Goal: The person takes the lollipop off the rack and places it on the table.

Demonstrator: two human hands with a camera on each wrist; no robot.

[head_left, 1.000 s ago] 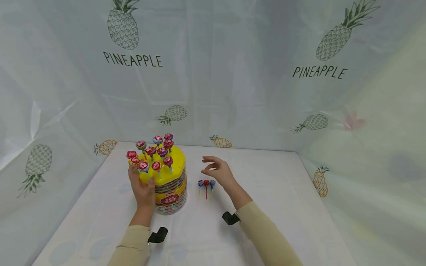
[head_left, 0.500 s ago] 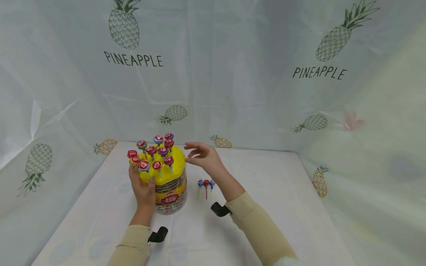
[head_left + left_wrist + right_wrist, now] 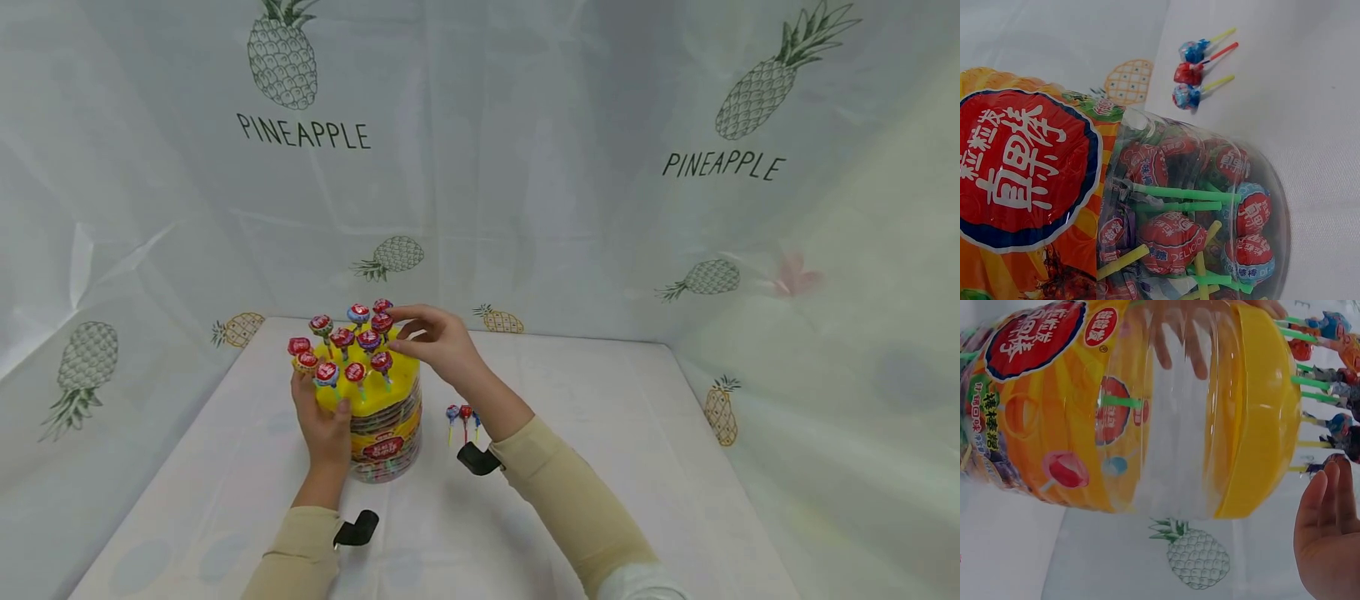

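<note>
A clear plastic candy jar (image 3: 386, 450) with a yellow lid (image 3: 405, 367) stands on the table, several wrapped lollipops (image 3: 355, 372) sticking up from the lid. My left hand (image 3: 324, 425) grips the jar's left side near the lid; through the clear wall its fingers (image 3: 1194, 353) show in the right wrist view. My right hand (image 3: 442, 346) is at the lid's back right, thumb and fingers apart beside a red lollipop (image 3: 382, 323). In the right wrist view, its fingertips (image 3: 1338, 469) reach the nearest lollipop (image 3: 1333, 460); whether they press it is unclear.
Three loose lollipops (image 3: 1189, 74) lie side by side on the white table (image 3: 615, 442), right of the jar; my right forearm partly covers them in the head view. A pineapple-print curtain (image 3: 525, 167) encloses the back and sides. Black wrist mounts (image 3: 357, 528) stick out from both sleeves.
My right hand has moved left and up, from above the loose lollipops to those at the lid's back right. The left hand and the jar have stayed in place.
</note>
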